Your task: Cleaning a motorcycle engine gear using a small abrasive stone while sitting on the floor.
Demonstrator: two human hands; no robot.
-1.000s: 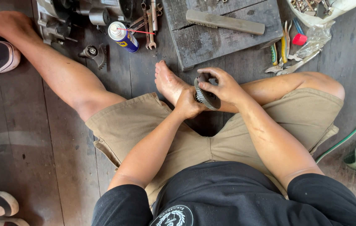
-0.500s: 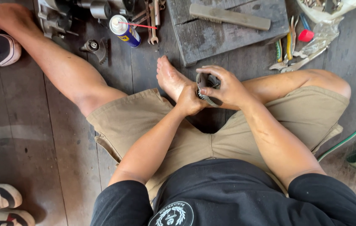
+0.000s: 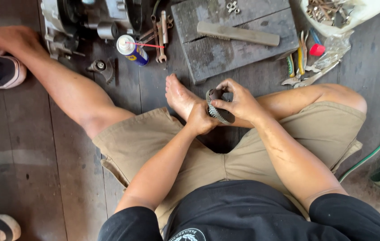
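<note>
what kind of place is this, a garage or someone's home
Probably an informal repair spot on a plank floor, not a fitted garage. A person sits barefoot holding a toothed gear in both hands, with an engine part, wrenches and a spray can lying close by.

One head-worn camera looks steeply down, close over the seated lap, dark plank floor (image 3: 56,178) filling the frame's edges.

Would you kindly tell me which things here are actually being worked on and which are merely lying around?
In hand:
toothed gear, held by left hand and right hand

Lying about:
spray can
wrenches
wire brush
pliers
bag of bolts
</note>
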